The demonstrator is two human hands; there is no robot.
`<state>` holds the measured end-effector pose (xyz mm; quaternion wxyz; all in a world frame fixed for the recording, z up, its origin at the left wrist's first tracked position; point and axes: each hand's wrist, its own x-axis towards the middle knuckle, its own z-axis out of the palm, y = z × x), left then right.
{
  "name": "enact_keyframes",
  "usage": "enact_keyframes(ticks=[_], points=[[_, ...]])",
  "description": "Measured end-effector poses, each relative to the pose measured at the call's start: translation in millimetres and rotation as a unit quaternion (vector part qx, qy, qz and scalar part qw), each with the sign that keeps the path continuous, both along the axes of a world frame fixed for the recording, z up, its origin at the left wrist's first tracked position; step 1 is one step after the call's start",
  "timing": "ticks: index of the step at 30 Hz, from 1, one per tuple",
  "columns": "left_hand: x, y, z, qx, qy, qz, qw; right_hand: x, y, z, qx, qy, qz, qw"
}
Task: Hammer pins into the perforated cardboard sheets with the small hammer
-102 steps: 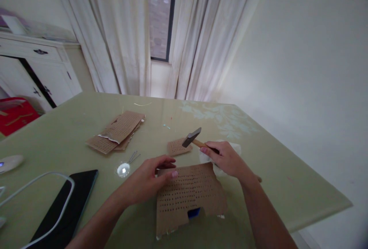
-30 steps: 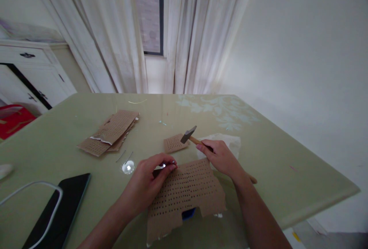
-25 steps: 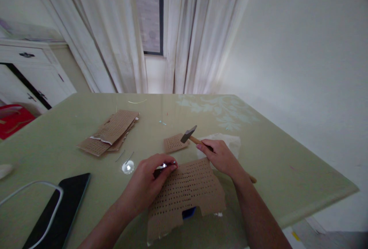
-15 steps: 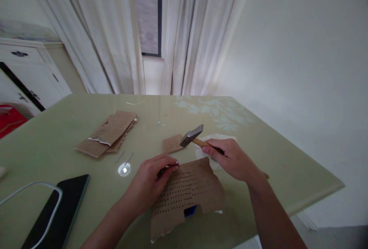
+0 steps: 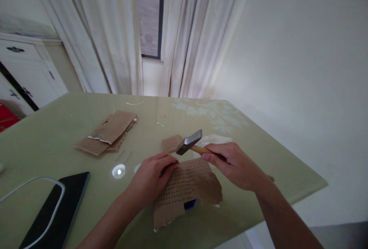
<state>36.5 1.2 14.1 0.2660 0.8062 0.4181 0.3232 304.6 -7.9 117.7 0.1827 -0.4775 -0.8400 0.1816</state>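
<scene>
A brown cardboard piece (image 5: 186, 182) with rows of small punched holes and torn edges lies in front of me, a dark blue thing (image 5: 190, 204) showing through the notch in its near edge. At its upper left edge, my left hand (image 5: 156, 174) pinches what looks like a nail, mostly hidden by the fingers. My right hand (image 5: 234, 162) is wrapped round the wooden handle of a hammer (image 5: 189, 141). The metal head is raised just above and to the right of my left fingertips, apart from them.
Stacked perforated cardboard pieces (image 5: 110, 132) lie at the back left. A smaller perforated piece (image 5: 171, 143) is behind the hammer, near crumpled white plastic (image 5: 214, 139). Two thin metal pins (image 5: 128, 157) lie left of my hand. A dark tablet (image 5: 57, 210) with a white cable (image 5: 61, 193) is at the left.
The hammer head has come down slightly and left, closer to my left fingertips. The cardboard appears slightly shifted, and the camera view has moved a little.
</scene>
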Motion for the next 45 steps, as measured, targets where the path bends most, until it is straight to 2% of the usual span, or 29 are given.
enact_keyframes(ticks=[7,13,17,22,26,33,35,39,42,45], points=[[1.9,-1.4,2.6,0.021,0.050,0.000,0.999,-2.7,-4.0,9.0,-0.019,-0.040,0.013,0.999],[1.1,-1.0,-0.5,0.021,0.045,-0.003,0.999,-1.6,-5.5,7.0,-0.035,-0.050,0.012,0.998],[1.8,-1.1,-1.9,0.010,0.041,0.003,0.999,-1.1,-6.2,5.9,-0.014,-0.030,-0.001,0.999],[4.3,-2.7,1.6,-0.031,0.025,0.007,0.999,0.2,-6.1,-0.4,-0.039,-0.043,0.008,0.998],[4.9,-2.8,4.1,-0.046,0.027,0.031,0.998,-0.1,-4.7,-5.0,-0.027,-0.029,0.001,0.999],[3.9,-0.2,4.5,-0.087,0.027,0.045,0.995,-1.5,-0.7,-12.1,-0.043,-0.059,0.006,0.997],[4.1,0.6,6.3,-0.107,0.040,0.047,0.992,-1.6,-0.8,-14.7,-0.035,-0.047,0.002,0.998],[2.6,0.1,12.7,-0.134,0.047,0.044,0.989,-3.3,-0.3,-18.5,-0.063,-0.066,0.026,0.995],[-1.5,-2.2,14.9,-0.155,0.049,0.054,0.985,-1.8,9.3,-20.8,-0.055,-0.042,0.019,0.997],[-7.7,-1.6,12.2,-0.172,0.025,0.060,0.983,2.1,30.9,-30.7,-0.040,0.022,-0.007,0.999]])
